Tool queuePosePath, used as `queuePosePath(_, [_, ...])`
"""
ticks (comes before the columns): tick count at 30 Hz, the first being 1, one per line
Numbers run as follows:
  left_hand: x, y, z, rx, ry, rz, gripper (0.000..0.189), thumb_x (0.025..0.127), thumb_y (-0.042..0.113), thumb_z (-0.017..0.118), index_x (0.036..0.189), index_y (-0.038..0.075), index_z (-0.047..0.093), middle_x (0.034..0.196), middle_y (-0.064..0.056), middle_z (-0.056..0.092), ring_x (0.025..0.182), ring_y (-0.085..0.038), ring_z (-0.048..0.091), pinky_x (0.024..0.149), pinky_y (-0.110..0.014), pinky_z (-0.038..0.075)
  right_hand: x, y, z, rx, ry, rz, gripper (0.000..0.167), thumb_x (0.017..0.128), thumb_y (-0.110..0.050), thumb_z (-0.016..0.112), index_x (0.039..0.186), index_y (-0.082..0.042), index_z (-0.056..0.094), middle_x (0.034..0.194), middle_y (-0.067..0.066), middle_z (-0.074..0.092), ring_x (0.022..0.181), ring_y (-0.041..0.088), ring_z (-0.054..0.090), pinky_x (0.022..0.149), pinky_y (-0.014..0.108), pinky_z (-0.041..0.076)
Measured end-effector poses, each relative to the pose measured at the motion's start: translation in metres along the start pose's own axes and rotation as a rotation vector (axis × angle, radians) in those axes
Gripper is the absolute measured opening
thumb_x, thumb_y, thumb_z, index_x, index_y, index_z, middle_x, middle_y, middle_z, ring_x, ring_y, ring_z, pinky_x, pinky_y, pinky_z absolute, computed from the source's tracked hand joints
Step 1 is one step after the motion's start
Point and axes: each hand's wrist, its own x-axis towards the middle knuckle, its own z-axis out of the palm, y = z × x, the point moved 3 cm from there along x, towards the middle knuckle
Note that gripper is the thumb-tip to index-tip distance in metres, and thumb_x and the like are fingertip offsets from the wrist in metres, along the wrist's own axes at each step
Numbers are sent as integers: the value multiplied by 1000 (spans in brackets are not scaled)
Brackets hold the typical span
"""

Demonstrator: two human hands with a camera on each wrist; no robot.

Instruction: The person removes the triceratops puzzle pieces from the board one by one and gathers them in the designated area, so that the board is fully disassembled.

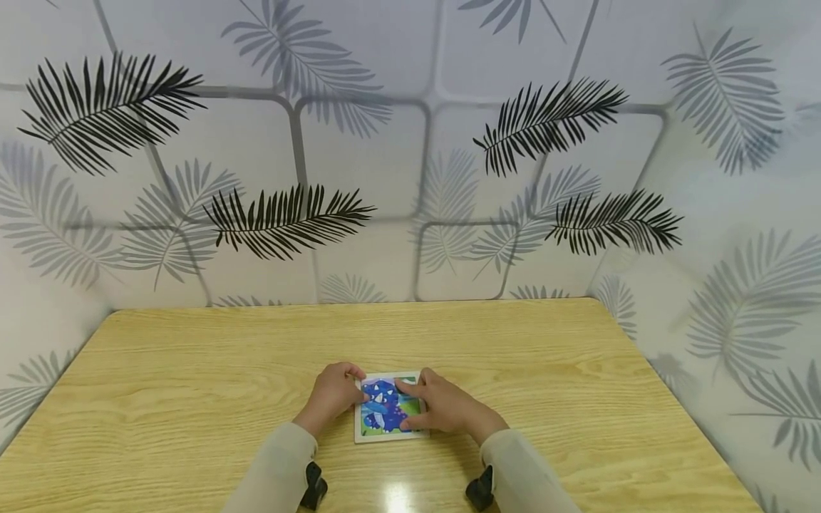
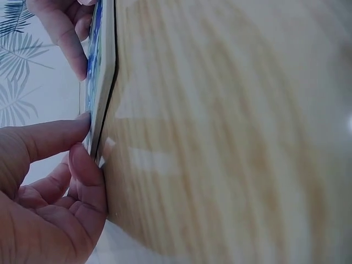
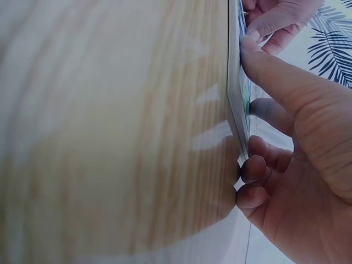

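- At far left, a pale wood table (image 1: 192,385) stretches toward a leaf-patterned wall (image 1: 359,164), giving the work a broad, level base.
- A cream sleeve (image 1: 276,463) leads in from the left, a black gadget (image 1: 314,484) at its cuff, apparently worn there to watch the hand at close range.
- The left hand (image 1: 333,395) grips the near-left side of a small picture board, thumb over the rim and the other fingers bent against its edge, a hold that likely stops it from sliding.
- At center, between both hands, the picture board (image 1: 385,439) lies face up on the table, its blue cartoon dinosaur framed in white and turned toward the person; whether an edge is slightly raised is hard to tell.
- The right hand (image 1: 452,406) grasps the opposite side, thumb and forefinger on the picture's face, remaining fingers curled at the edge, seemingly to press from above while bracing against the left.
- At right, a matching sleeve (image 1: 522,467) completes the pair, angled inward so both hands meet at the board.
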Motion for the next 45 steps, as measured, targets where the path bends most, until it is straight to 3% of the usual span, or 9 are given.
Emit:
queuePosePath(7, [1, -3, -1, 13, 2, 48, 28, 73, -2, 76, 97, 3, 61, 72, -5, 47, 65, -18, 43, 53, -25, 35, -1, -1, 1, 16, -1, 4, 73, 83, -43, 69, 144, -15, 40, 87, 1, 35, 71, 12, 35, 61, 25, 30])
queuePosePath(18, [2, -4, -3, -9, 14, 117, 29, 71, -5, 76, 93, 3, 60, 77, -4, 46, 73, -18, 45, 59, -25, 37, 0, 2, 2, 30, 2, 1, 73, 84, -43, 69, 144, -16, 39, 87, 0, 34, 72, 12, 34, 62, 25, 30])
queuePosePath(23, [2, -6, -6, -48, -15, 104, 21, 78, -5, 70, 95, 3, 61, 82, -6, 51, 77, -18, 48, 59, -22, 44, -1, 1, 1, 39, 8, 1, 72, 84, -42, 69, 144, -15, 40, 86, 0, 34, 72, 12, 34, 62, 24, 29])
queuePosePath(29, [1, -8, -9, -86, -21, 122, 12, 84, -1, 66, 94, 3, 63, 82, -6, 56, 70, -16, 49, 55, -23, 44, -3, 0, 0, 48, 12, -10, 72, 84, -41, 69, 144, -14, 39, 87, 1, 35, 72, 13, 34, 62, 25, 29])
queuePosePath(35, [1, -9, -10, -110, -16, 130, 9, 85, 1, 64, 93, 3, 62, 79, -5, 55, 62, -15, 49, 51, -23, 44, -3, -1, -1, 41, 15, -16, 72, 84, -41, 69, 144, -13, 39, 87, 1, 34, 72, 13, 33, 63, 26, 29])
queuePosePath(45, [1, -10, -12, -141, -14, 106, 7, 86, 1, 64, 93, 2, 62, 75, -4, 56, 62, -14, 50, 50, -23, 43, -1, 1, 1, 34, 15, -4, 73, 84, -42, 69, 144, -15, 40, 87, 1, 34, 72, 13, 33, 63, 26, 29])
